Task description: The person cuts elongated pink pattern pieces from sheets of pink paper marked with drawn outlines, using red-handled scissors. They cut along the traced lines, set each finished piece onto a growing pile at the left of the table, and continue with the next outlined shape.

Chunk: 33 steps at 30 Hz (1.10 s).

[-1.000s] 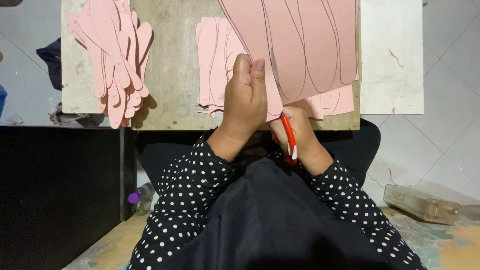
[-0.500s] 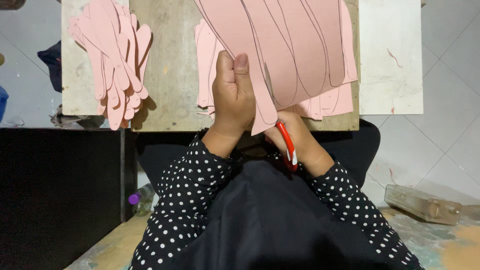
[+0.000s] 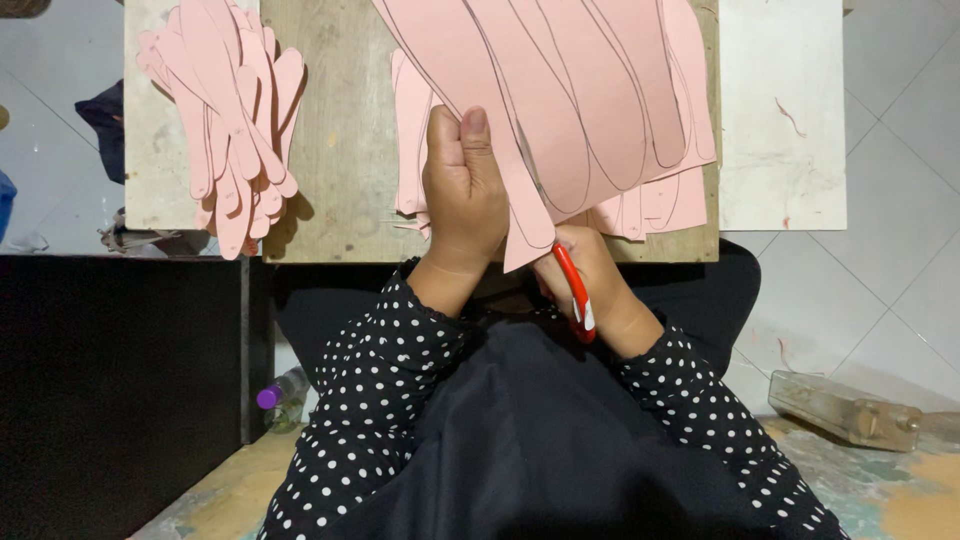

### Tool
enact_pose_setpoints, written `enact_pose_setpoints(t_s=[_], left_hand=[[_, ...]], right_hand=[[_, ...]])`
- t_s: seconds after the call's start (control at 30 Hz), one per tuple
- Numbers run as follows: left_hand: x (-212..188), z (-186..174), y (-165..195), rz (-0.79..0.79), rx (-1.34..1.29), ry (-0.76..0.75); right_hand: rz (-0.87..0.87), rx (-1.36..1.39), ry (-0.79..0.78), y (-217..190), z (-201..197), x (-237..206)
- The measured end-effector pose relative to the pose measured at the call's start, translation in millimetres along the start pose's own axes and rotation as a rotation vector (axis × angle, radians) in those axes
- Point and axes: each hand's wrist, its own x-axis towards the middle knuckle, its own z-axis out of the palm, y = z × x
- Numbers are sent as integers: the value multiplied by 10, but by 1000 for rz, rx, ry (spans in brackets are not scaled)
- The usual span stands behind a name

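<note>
Our left hand (image 3: pixel 462 200) pinches the pink sheet (image 3: pixel 560 90), its traced shapes running lengthwise away from us. Just right and nearer, our right hand (image 3: pixel 595 285) grips the red-handled scissors (image 3: pixel 575 292) at the sheet's near edge.

No packages, labels, signs or screens are seen on the worktop (image 3: pixel 345 150). The nearest thing to a package is a small clear bottle with a purple cap (image 3: pixel 283 393), laid on the floor below the worktop's near edge, at the left.
</note>
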Motion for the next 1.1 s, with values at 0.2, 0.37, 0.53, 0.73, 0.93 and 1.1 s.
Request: enact_pose_setpoints(t_s=[0.2, 0.37, 0.53, 0.73, 0.93, 1.1], left_hand=[[2, 5, -68, 4, 29, 18], [3, 5, -82, -3, 31, 12], [-68, 53, -19, 22, 20, -82], [-57, 86, 5, 12, 55, -98], [-67, 71, -13, 10, 60, -80], [-68, 62, -52, 46, 31, -74]], right_hand=[[23, -9, 36, 2, 32, -10], [78, -109, 64, 26, 58, 3], [13, -84, 33, 6, 3, 80], [-140, 36, -7, -29, -42, 84], [-108, 47, -8, -37, -70, 65], [-62, 46, 19, -37, -74, 79]])
